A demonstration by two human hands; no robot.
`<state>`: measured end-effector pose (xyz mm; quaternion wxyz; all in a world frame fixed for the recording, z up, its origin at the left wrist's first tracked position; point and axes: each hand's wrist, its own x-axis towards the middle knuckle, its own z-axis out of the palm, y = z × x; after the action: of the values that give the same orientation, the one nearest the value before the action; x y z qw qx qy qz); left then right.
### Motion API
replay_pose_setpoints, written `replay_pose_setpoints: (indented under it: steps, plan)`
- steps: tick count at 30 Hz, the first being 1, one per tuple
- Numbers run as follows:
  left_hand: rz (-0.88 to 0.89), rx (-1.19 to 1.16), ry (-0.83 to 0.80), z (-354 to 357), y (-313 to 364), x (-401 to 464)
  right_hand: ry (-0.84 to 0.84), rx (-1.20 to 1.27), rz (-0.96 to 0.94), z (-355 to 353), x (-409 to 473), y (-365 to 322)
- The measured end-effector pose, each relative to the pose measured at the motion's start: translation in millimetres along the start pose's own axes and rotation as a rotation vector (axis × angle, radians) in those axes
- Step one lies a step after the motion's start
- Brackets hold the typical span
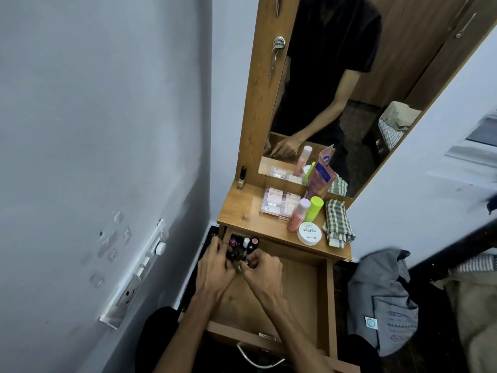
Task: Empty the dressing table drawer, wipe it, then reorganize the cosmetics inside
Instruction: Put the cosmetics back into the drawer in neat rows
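Observation:
The wooden drawer (295,286) of the dressing table is pulled out below the tabletop. A cluster of small nail polish bottles (243,244) stands in its far left corner. My left hand (215,267) and my right hand (262,267) are both inside the drawer, fingers curled around that cluster; I cannot tell which bottle each one grips. On the tabletop (242,214) stand a clear case of cosmetics (279,203), a pink bottle (297,215), a green bottle (313,208), a white round jar (309,233), a pink tube (321,176) and a checked cloth (337,223).
A single nail polish bottle (242,177) stands at the tabletop's back left by the mirror (349,76). The wall with a switchboard (139,267) is close on the left. A grey bag (384,300) lies on the floor to the right. The drawer's metal handle (258,359) is nearest me.

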<state>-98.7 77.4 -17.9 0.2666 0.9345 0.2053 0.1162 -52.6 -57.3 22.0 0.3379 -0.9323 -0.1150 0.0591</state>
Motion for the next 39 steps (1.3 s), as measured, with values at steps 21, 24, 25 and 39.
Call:
replay_pose_setpoints:
  steps: [21, 24, 25, 39]
  plan:
    - [0.005, -0.021, -0.016, 4, -2, 0, 0.238, 0.083, -0.215, -33, 62, -73]
    - [0.017, -0.022, 0.006, 3, 0, -1, 0.251, 0.088, -0.180, -34, 99, -94]
    - [0.020, -0.023, 0.010, 3, 0, -1, 0.264, 0.078, -0.171, -35, 110, -101]
    - [-0.008, 0.033, -0.048, 8, -7, 3, 0.201, -0.131, -0.069, -26, 180, -131]
